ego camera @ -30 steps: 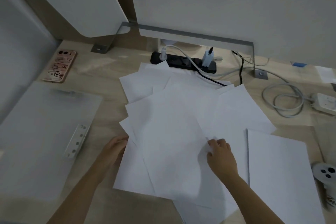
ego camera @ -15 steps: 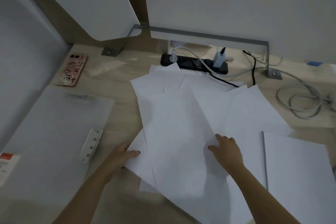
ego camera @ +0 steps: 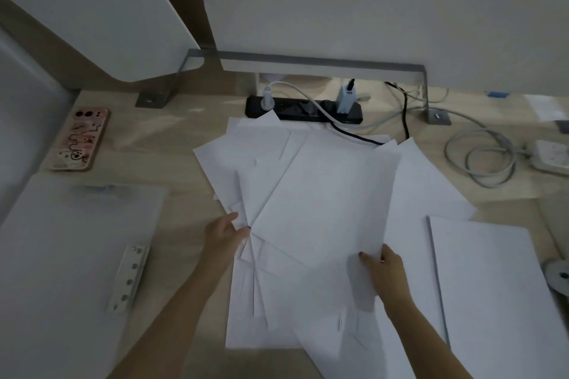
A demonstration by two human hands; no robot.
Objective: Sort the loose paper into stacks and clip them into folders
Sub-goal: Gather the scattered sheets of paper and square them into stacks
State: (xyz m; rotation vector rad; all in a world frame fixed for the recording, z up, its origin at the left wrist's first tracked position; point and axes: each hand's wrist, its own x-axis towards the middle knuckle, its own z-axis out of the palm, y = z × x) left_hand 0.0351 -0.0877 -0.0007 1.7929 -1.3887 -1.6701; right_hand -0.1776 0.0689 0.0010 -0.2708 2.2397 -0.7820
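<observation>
Presently on desk (ego camera: pixel 184 141), centre: loose paper (ego camera: pixel 323 194), fanned, long axis tilted far-right. Pinched at near-left pivot by left hand (ego camera: pixel 226 232), at near-right corner by right hand (ego camera: pixel 385 268). Leftward, folder (ego camera: pixel 77 240), nearer left hand.

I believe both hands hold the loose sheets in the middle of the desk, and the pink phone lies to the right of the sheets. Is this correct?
Not fully. The head view shows the pink phone to the left of the loose sheets, not the right. The left hand and the right hand do both hold them in the middle of the desk.
</observation>
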